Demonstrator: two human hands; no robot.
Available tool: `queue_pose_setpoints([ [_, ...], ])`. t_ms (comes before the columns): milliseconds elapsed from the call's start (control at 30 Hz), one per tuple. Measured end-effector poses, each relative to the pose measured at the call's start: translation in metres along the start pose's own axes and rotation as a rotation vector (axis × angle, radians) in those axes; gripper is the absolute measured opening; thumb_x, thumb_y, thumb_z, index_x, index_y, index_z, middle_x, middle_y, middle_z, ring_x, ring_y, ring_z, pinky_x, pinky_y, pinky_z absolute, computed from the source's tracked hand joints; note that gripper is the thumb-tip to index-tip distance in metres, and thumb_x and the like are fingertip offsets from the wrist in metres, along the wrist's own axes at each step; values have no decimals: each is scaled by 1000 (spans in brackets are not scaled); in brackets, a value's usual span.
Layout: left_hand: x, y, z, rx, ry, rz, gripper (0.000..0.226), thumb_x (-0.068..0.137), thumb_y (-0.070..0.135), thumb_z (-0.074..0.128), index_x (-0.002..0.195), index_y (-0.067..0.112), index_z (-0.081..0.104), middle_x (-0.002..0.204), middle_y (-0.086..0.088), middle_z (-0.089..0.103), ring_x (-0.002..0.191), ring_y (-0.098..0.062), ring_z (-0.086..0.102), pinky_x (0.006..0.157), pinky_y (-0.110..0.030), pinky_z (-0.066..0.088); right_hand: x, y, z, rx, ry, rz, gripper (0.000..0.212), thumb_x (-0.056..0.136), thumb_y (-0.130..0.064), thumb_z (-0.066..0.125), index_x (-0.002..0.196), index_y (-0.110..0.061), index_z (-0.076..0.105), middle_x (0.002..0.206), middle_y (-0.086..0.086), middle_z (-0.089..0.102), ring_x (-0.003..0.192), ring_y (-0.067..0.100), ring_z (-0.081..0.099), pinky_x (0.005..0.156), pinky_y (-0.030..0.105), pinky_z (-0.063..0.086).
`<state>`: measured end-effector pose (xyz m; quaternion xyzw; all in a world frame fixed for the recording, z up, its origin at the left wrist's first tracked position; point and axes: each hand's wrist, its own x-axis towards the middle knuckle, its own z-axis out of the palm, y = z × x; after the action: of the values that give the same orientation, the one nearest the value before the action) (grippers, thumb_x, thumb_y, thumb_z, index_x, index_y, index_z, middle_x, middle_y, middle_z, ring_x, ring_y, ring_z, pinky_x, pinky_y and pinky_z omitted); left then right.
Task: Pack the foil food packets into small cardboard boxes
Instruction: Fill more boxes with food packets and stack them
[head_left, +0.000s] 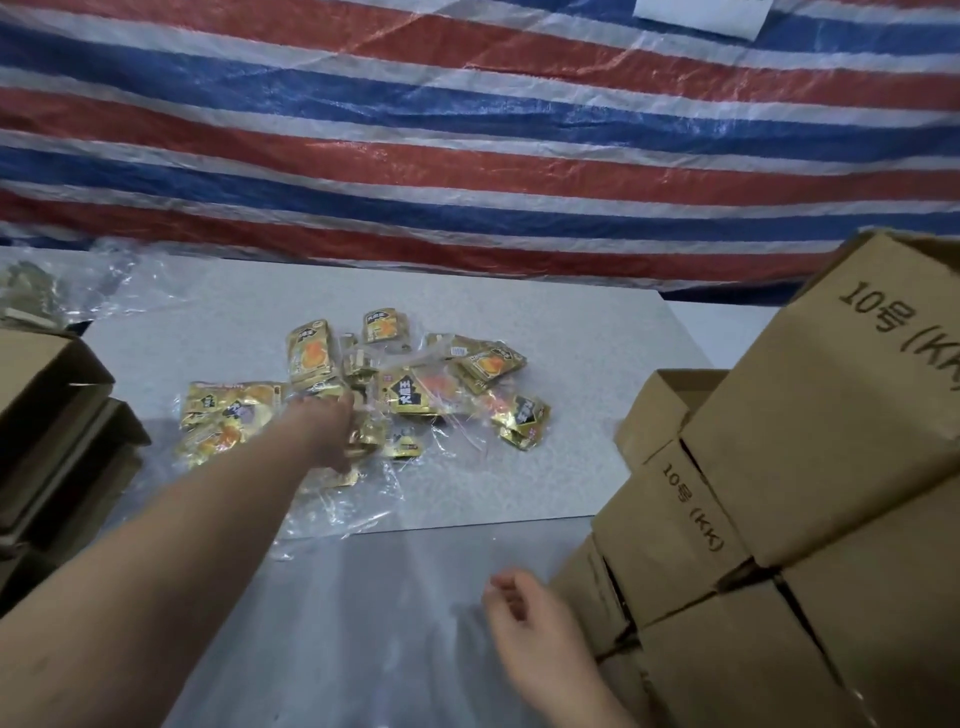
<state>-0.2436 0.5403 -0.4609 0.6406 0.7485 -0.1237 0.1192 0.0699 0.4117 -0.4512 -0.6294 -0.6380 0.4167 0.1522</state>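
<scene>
Several gold foil food packets (410, 395) lie in a loose heap on a grey table (597, 415), some inside clear plastic wrap. My left hand (332, 431) reaches into the near side of the heap and its fingers curl round a gold packet (363, 436). My right hand (524, 618) hovers low over the near part of the table with loosely curled fingers and holds nothing. It is just left of a stack of small cardboard boxes (691, 525) printed "10号 (KK)".
More cardboard boxes (57, 415) are stacked at the left edge. A large box (841, 405) leans over the right stack. Crumpled clear plastic (98, 286) lies at the far left. A red, white and blue striped tarp (467, 130) hangs behind the table.
</scene>
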Motion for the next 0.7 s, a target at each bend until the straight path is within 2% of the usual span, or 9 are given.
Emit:
queue_pose_setpoints([
  [67, -5, 1, 6, 68, -25, -1, 88, 70, 48, 80, 140, 16, 37, 140, -10, 50, 130, -30, 45, 115, -48, 31, 1, -3, -1, -5, -6, -3, 2, 94, -33, 60, 95, -34, 59, 89, -9, 66, 84, 1, 61, 85, 18, 48],
  [167, -17, 9, 24, 182, -20, 26, 75, 78, 51, 70, 140, 21, 40, 145, -11, 39, 136, -30, 34, 118, -52, 21, 1, -10, -3, -14, -9, -7, 2, 94, -33, 59, 96, -34, 59, 92, -9, 65, 86, 0, 61, 85, 17, 47],
  [200, -21, 13, 32, 183, 13, 29, 74, 81, 53, 66, 140, 20, 38, 144, -10, 40, 135, -28, 36, 118, -50, 23, 0, -12, -3, -18, -7, -12, 2, 94, -33, 59, 95, -34, 58, 91, -10, 65, 83, -4, 60, 82, 13, 46],
  [267, -28, 18, 45, 125, 68, 14, 73, 82, 57, 63, 138, 16, 39, 136, -7, 47, 126, -24, 45, 112, -43, 36, -3, -16, -3, -24, -14, -17, 6, 94, -33, 60, 90, -37, 56, 87, -10, 64, 74, -9, 58, 74, 7, 43],
  [367, -42, 18, 41, -77, 135, -22, 68, 75, 67, 65, 119, 18, 48, 104, 2, 60, 92, -16, 59, 84, -33, 54, -11, -23, -4, -6, -21, 8, 16, 93, -32, 62, 82, -41, 53, 84, -10, 64, 66, -8, 56, 72, 8, 44],
  [467, -63, 18, 14, -293, 150, -43, 60, 73, 69, 65, 104, 20, 48, 86, 6, 58, 74, -13, 58, 67, -31, 54, -21, -39, -9, 31, -5, 52, 16, 91, -31, 63, 80, -39, 55, 83, -8, 65, 69, 0, 58, 78, 16, 50],
  [567, -93, 21, -22, -556, 185, -47, 54, 71, 70, 63, 90, 23, 44, 78, 4, 57, 63, -9, 52, 52, -28, 45, -32, -61, -18, 92, -12, 57, 15, 90, -29, 66, 79, -35, 58, 77, -11, 64, 63, -7, 56, 69, 8, 45],
  [633, -117, 25, -49, -733, 167, 7, 41, 72, 54, 66, 89, 24, 45, 80, 1, 56, 63, -9, 49, 51, -24, 39, -40, -78, -24, 240, -24, 51, 12, 90, -25, 69, 81, -30, 63, 72, -14, 65, 61, -10, 56, 61, 4, 41],
  [700, -146, 30, -78, -869, 130, 90, 31, 74, 37, 68, 96, 24, 49, 88, 0, 59, 69, -10, 54, 57, -22, 45, -49, -101, -35, 418, -42, 39, 5, 92, -25, 70, 94, -25, 65, 87, -10, 69, 81, -2, 62, 69, 6, 43],
])
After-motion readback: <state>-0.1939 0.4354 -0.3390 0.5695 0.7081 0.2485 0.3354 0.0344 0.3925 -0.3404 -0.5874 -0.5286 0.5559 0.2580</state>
